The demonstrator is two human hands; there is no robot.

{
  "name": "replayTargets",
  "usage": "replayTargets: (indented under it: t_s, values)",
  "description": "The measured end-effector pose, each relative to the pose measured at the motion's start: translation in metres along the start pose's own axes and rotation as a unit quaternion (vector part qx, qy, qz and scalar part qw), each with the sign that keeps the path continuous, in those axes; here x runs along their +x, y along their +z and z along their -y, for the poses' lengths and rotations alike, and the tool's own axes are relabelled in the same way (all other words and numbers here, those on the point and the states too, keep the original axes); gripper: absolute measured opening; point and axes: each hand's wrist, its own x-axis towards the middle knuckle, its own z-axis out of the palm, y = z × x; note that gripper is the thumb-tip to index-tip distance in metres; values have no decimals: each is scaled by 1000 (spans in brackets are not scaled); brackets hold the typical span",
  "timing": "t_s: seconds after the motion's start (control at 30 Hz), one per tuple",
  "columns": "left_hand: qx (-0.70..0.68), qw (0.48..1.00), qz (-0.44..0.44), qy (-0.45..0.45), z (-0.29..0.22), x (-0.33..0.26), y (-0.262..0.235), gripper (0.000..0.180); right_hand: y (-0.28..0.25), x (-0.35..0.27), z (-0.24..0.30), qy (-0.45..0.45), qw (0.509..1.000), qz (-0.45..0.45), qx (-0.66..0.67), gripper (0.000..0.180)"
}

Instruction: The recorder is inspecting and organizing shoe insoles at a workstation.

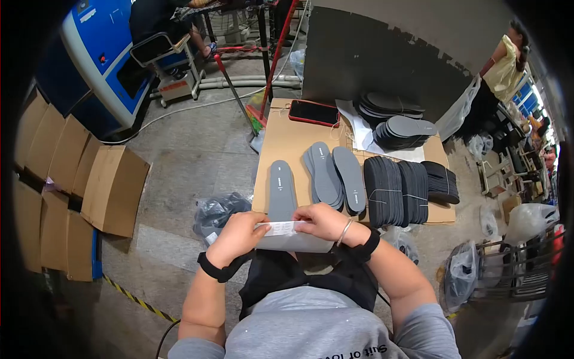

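From the head camera, looking down, both hands meet at the near edge of a cardboard-covered tabletop (287, 143). The left hand (239, 234) is curled, its fingers closed on the left end of a white label strip (280, 228); the right hand (323, 220) is also curled, pinching the strip's right end from above. The strip lies across the top of a flat pale grey sheet (294, 242) that the hands hold together with it, just in front of the person's chest.

Just beyond the hands, one grey insole (281, 190) lies alone, its heel end reaching the strip. To its right is a fanned group of about three grey insoles (332, 175). Further right stand three tied bundles of black insoles (396, 190), set side by side; the rightmost is shorter and lies farther off. At the far right of the tabletop, two loose stacks of dark grey insoles (396, 122) rest on white paper. One red-cased phone (314, 112) lies at the far edge, to the left of the stacks.

On the floor to the near left of the tabletop sits one dark plastic bag (216, 214). Along the left rim, flattened cardboard boxes (72, 179) lean in a row; their exact count is unclear. Far left stands a blue and white machine (101, 54).
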Motion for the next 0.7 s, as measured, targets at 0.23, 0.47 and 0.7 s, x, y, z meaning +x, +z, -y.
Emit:
replayTargets:
  t_s: [0.23, 0.47, 0.7]
  values:
    - [-150, 987, 23, -52, 5, 3, 9, 22, 14, -4, 6, -65, 990, -114, -58, 15]
    - [-244, 957, 64, -141, 21, 10, 12, 19, 30, -7, 2, -179, 921, -234, -256, 26]
    - [-244, 958, 36, -145, 30, 17, 19, 18, 38, -1, -5, -197, 897, -263, -295, 25]
